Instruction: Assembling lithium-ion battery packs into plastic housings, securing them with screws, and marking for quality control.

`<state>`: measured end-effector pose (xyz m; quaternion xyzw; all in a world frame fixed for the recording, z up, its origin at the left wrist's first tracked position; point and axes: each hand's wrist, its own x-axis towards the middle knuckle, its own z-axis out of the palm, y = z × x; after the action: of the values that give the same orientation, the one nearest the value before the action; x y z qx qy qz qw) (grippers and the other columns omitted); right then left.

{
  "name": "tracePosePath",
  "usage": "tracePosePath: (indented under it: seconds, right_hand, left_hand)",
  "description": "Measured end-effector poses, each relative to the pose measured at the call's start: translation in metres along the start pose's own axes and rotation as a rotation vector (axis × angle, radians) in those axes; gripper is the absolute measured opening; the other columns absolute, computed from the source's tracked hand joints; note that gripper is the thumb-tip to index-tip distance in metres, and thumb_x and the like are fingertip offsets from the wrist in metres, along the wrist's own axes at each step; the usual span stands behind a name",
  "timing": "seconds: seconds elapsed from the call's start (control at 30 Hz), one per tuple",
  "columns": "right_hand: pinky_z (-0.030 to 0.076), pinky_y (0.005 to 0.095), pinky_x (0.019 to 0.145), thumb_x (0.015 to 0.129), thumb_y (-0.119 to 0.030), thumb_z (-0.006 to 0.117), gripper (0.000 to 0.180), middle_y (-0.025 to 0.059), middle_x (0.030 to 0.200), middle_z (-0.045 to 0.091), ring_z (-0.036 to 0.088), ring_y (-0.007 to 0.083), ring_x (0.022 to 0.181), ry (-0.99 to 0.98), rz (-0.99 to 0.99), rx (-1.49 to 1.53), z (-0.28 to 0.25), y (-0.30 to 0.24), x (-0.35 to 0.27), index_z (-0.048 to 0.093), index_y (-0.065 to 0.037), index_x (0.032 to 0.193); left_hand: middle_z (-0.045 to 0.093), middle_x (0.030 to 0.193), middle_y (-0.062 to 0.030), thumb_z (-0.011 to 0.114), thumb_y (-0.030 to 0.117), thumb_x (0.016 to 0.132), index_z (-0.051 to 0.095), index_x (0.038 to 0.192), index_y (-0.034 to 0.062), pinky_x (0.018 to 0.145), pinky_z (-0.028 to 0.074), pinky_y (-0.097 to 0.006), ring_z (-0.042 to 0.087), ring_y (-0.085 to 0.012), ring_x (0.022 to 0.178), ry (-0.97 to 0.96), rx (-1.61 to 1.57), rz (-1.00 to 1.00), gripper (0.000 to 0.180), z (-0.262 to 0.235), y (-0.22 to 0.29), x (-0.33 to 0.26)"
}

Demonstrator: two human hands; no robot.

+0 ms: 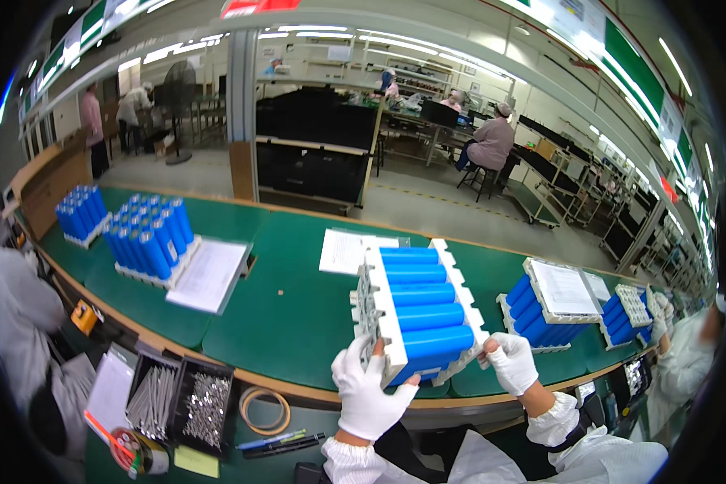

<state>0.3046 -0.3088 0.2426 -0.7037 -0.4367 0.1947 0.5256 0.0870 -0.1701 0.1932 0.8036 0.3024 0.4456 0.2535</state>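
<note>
A battery pack (418, 310) of several blue cylinder cells set between two white plastic holder frames lies tipped on its side on the green table (290, 315). My left hand (369, 390), in a white glove, grips the pack's near left frame at its lower corner. My right hand (511, 361), also gloved, pinches the near right corner of the other frame. The cells run across between the frames, stacked from far to near.
Two trays of upright blue cells (148, 235) stand far left, with a paper sheet (210, 276) beside them. More cell packs (544, 313) sit right, near a co-worker's gloved hand (661, 323). Black bins of metal parts (181, 399) and a tape roll (264, 410) lie near left.
</note>
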Motion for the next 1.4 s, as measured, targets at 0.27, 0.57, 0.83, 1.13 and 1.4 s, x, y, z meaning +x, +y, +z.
tracePosePath:
  seconds: [0.27, 0.57, 0.83, 1.13, 1.4]
  right_hand:
    - [0.043, 0.0260, 0.056, 0.096, -0.039, 0.065, 0.043, 0.0011, 0.064, 0.059, 0.052, 0.0075, 0.061, -0.011, 0.022, -0.030, -0.007, 0.015, 0.007, 0.066, -0.001, 0.077]
    - [0.049, 0.0251, 0.060, 0.092, -0.052, 0.065, 0.051, 0.0019, 0.070, 0.061, 0.059, 0.0105, 0.063, -0.247, 0.213, -0.025, -0.039, -0.008, 0.048, 0.063, -0.003, 0.077]
    - [0.052, 0.0353, 0.082, 0.097, -0.057, 0.052, 0.063, 0.0112, 0.107, 0.066, 0.064, 0.0210, 0.093, -0.089, 0.387, 0.315, -0.050, 0.027, 0.117, 0.060, 0.002, 0.117]
    - [0.029, 0.0584, 0.111, 0.091, -0.076, 0.035, 0.088, 0.0232, 0.150, 0.039, 0.034, 0.0387, 0.141, -0.252, 0.394, 0.047, 0.045, 0.045, 0.214, 0.037, -0.011, 0.150]
    - [0.031, 0.0604, 0.108, 0.090, -0.076, 0.035, 0.088, 0.0225, 0.150, 0.039, 0.034, 0.0395, 0.140, -0.380, 0.334, -0.039, 0.034, 0.045, 0.188, 0.041, -0.011, 0.148]
  left_hand:
    - [0.039, 0.130, -0.0184, 0.083, 0.039, 0.068, 0.055, 0.126, 0.0027, 0.105, 0.031, -0.051, 0.031, -0.0380, 0.123, 0.044, 0.024, -0.066, 0.074, 0.021, 0.021, -0.011]
    - [0.037, 0.133, -0.0193, 0.081, 0.031, 0.067, 0.049, 0.130, -0.0040, 0.105, 0.031, -0.053, 0.033, -0.0391, 0.125, 0.251, 0.170, -0.181, 0.079, 0.069, 0.032, -0.004]
    - [0.036, 0.139, -0.0235, 0.081, 0.038, 0.069, 0.051, 0.130, -0.0073, 0.105, 0.031, -0.054, 0.033, -0.0424, 0.127, 0.080, 0.230, -0.069, 0.082, 0.040, 0.025, -0.006]
    - [0.040, 0.140, -0.0262, 0.076, 0.024, 0.072, 0.061, 0.117, -0.0022, 0.103, 0.032, -0.056, 0.036, -0.0460, 0.125, 0.158, 0.189, 0.062, 0.054, 0.037, 0.004, -0.001]
    - [0.030, 0.150, -0.0310, 0.066, 0.017, 0.085, 0.047, 0.138, 0.0023, 0.110, 0.025, -0.059, 0.031, -0.0516, 0.132, 0.150, 0.158, 0.074, 0.059, 0.046, 0.013, -0.016]
